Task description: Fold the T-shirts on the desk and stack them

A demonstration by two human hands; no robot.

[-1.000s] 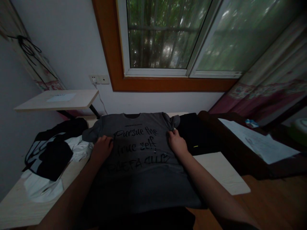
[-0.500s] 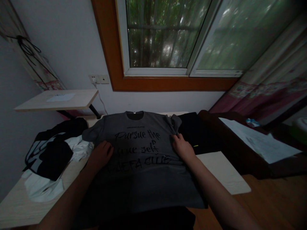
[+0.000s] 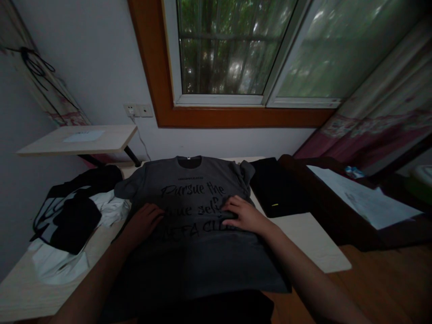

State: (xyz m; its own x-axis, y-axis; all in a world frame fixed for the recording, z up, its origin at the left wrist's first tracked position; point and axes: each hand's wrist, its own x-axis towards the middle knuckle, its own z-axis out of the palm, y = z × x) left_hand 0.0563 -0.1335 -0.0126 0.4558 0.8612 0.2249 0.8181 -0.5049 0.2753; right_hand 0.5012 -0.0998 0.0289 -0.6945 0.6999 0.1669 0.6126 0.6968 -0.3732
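A dark grey T-shirt (image 3: 202, 252) with black lettering lies spread on the table, its collar toward the wall and its hem toward me. My left hand (image 3: 145, 219) rests on the left side of the chest print, fingers stretched and holding nothing. On the right part of the print is my right hand (image 3: 245, 216), fingers spread over the letters. The shirt's right sleeve is bunched, while the left one lies out to the side.
Black and white clothes (image 3: 72, 220) are heaped at the left. Folded black cloth (image 3: 278, 189) lies right of the shirt on the pale table (image 3: 313, 243). A small raised shelf (image 3: 111, 139) stands back left. Papers (image 3: 361, 195) lie on dark furniture at the right.
My right hand has let go of the shirt's right side near the sleeve and moved left onto the print. The collar has shifted and opened, showing its label. My left hand has moved slightly.
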